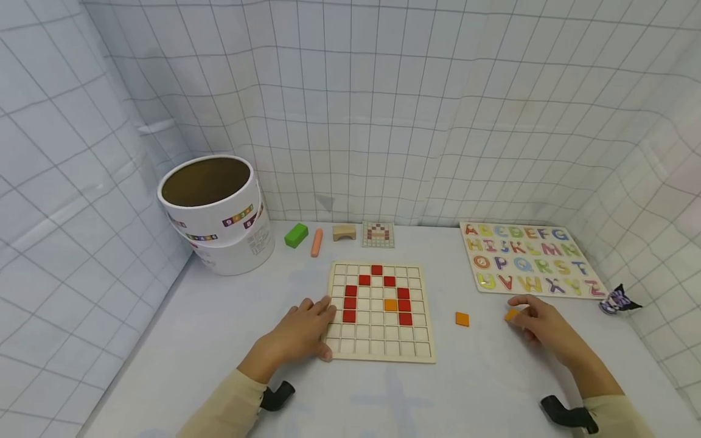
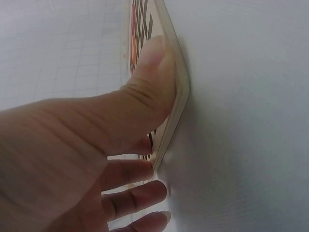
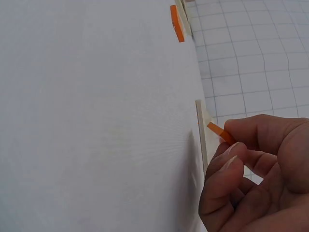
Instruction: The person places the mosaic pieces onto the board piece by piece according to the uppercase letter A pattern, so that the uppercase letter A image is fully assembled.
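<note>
A wooden grid board point(image 1: 378, 350) lies on the table, with several red tiles point(image 1: 349, 303) forming a peaked outline. One orange tile point(image 1: 390, 305) sits inside that outline, beside the right column. My left hand point(image 1: 303, 333) rests at the board's left edge; its thumb point(image 2: 153, 63) lies on the near left corner, the other fingers fairly straight along the side. To the right of the board, my right hand point(image 1: 547, 328) pinches another orange tile point(image 3: 218, 130) between thumb and fingers, above the table. A loose orange tile point(image 1: 462, 319) lies between the board and this hand.
A white bucket point(image 1: 235, 243) stands back left. Along the back are a green block point(image 1: 296, 235), an orange-pink stick point(image 1: 317, 242), a wooden arch block point(image 1: 344, 232) and a small pattern card point(image 1: 378, 234). An alphabet puzzle board point(image 1: 523, 258) and a small dark figurine point(image 1: 619, 300) lie right.
</note>
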`<state>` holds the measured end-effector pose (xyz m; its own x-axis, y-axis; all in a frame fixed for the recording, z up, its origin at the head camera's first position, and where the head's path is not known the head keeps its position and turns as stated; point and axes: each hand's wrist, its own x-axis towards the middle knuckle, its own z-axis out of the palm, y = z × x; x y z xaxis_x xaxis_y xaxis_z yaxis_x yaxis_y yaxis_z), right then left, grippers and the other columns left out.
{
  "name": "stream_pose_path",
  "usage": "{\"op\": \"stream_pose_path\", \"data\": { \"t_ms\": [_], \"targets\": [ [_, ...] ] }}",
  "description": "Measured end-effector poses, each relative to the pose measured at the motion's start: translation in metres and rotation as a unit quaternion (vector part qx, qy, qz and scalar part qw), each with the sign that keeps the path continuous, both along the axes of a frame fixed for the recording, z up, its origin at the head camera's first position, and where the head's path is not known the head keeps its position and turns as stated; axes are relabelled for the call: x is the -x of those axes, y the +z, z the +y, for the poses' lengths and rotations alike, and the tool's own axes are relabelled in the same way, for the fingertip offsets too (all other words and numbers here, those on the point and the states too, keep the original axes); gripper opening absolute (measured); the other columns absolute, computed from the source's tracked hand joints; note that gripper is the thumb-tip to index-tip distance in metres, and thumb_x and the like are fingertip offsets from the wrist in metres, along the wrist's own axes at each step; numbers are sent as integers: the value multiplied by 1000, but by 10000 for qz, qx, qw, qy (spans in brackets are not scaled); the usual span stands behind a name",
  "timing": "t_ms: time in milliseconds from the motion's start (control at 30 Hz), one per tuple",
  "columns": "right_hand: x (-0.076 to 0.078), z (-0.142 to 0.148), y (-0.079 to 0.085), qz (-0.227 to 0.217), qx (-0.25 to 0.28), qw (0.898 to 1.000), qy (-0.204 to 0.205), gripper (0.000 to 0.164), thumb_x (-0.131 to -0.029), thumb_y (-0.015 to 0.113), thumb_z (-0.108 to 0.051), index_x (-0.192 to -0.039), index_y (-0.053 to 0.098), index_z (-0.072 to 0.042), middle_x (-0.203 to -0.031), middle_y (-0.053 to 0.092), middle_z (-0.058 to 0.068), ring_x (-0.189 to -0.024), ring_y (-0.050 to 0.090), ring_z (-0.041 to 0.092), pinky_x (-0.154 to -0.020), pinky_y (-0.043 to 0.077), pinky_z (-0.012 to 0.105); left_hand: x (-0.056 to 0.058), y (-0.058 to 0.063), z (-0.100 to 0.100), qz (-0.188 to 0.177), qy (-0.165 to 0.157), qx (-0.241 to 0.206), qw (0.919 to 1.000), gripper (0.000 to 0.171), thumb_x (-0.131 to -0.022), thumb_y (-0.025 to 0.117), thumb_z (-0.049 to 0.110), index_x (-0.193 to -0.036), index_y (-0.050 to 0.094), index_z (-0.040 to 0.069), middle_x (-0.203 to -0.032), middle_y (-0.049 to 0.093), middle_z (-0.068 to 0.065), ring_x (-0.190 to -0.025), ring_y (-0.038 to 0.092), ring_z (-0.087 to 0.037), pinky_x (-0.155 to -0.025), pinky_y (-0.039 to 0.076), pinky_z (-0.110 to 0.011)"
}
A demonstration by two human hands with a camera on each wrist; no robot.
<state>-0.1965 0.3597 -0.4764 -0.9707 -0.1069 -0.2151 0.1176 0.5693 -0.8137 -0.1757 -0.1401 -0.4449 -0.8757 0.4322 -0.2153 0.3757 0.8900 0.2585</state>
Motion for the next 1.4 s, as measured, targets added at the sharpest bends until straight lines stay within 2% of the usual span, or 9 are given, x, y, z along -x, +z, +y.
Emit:
{"op": "stream_pose_path", "data": {
  "t_ms": [167, 400, 600, 767, 900, 1067, 1233, 1333, 1400],
  "targets": [
    [6, -1, 5, 150, 440, 9989, 4, 40, -103, 60, -21, -133, 51, 5, -76, 51, 5, -59, 46, 14, -55, 43, 30, 1, -1, 0, 10, -4, 63, 10000, 91, -75, 87, 40, -150, 50, 4, -161, 39, -17, -138, 41, -38, -110, 36, -62],
    [14, -8, 8, 286, 1107, 9934, -109, 42, -100, 68, -27, -126, 50, 1, -84, 58, 3, -67, 57, 14, -61, 51, 28, 3, -2, 0, 56, -68, 135, 9999, 90, -76, 86, 42, -150, 50, 4, -161, 39, -16, -137, 42, -37, -109, 37, -61],
    [19, -20, 16, 306, 1603, 9866, 6, 43, -100, 67, -21, -131, 48, 3, -91, 63, 2, -73, 65, 12, -66, 56, 26, 2, 0, 1, 55, -32, 126, 9999, 90, -75, 87, 40, -149, 51, 4, -160, 40, -16, -136, 43, -37, -109, 37, -61],
    [29, -40, 24, 209, 1994, 9797, -7, 44, -99, 69, -18, -133, 48, 2, -94, 67, 5, -73, 67, 12, -66, 57, 24, 2, 2, 1, 51, -18, 109, 9999, 90, -75, 88, 39, -148, 51, 4, -160, 40, -16, -136, 43, -37, -109, 37, -61],
    [40, -70, 26, 52, 2171, 9761, 38, 47, -97, 71, -17, -134, 48, 1, -93, 66, 3, -70, 65, 12, -66, 56, 23, 2, 2, 0, 37, -12, 86, 10000, 91, -74, 87, 40, -149, 51, 3, -160, 40, -17, -137, 42, -38, -109, 37, -61],
    [50, -124, 21, -184, 2127, 9766, 263, 42, -98, 69, -14, -133, 51, 2, -95, 65, 9, -69, 62, 14, -65, 56, 24, 2, 0, 0, 34, -6, 72, 10000, 91, -75, 87, 40, -149, 50, 3, -160, 39, -17, -138, 41, -38, -110, 36, -62],
    [51, -183, 12, -352, 1881, 9787, 744, 35, -95, 70, -8, -126, 57, 2, -90, 63, 12, -65, 61, 17, -61, 56, 26, 3, -2, 1, -8, 20, -6, 10000, 90, -76, 87, 40, -150, 49, 4, -161, 38, -17, -139, 40, -39, -110, 35, -63],
    [49, -209, 9, -183, 1388, 9834, 1150, 31, -93, 71, -8, -121, 61, 0, -83, 61, 10, -59, 59, 16, -57, 54, 26, 2, -2, 1, -21, 36, 5, 10000, 90, -76, 87, 40, -150, 49, 4, -161, 38, -16, -139, 40, -39, -111, 35, -63],
    [47, -221, 8, 65, 870, 9871, 1341, 26, -93, 70, -9, -118, 63, -3, -78, 60, 7, -54, 57, 15, -53, 51, 26, 2, -2, 1, -15, 36, 15, 10000, 90, -76, 87, 40, -150, 50, 5, -161, 38, -16, -139, 40, -38, -111, 35, -63]
  ]
}}
